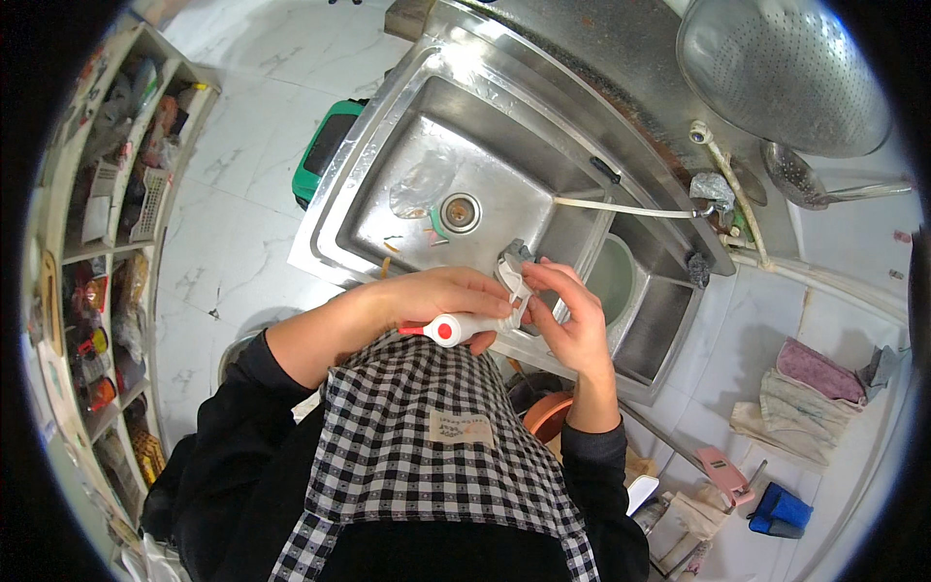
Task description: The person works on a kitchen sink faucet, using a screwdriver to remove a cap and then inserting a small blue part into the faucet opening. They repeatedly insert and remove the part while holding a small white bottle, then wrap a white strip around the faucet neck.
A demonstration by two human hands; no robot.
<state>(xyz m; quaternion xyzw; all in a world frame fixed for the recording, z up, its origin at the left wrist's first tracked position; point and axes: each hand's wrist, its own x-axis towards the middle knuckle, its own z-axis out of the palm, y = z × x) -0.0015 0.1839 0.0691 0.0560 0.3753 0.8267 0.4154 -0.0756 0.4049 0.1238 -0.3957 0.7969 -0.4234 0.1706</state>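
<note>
My left hand is wrapped around a white plastic tool with a red-centred round end, above the near edge of the steel sink. My right hand has its fingertips closed on the tool's white upper part; their exact grip is partly hidden. A grey piece shows just beyond the fingers; whether it is attached I cannot tell. In the left basin lie a crumpled clear plastic, a green scrap and the drain.
A pale green basin sits in the right basin, with a white hose across the divider. A large strainer and ladle are at upper right. Crowded shelves line the left; cloths lie at right.
</note>
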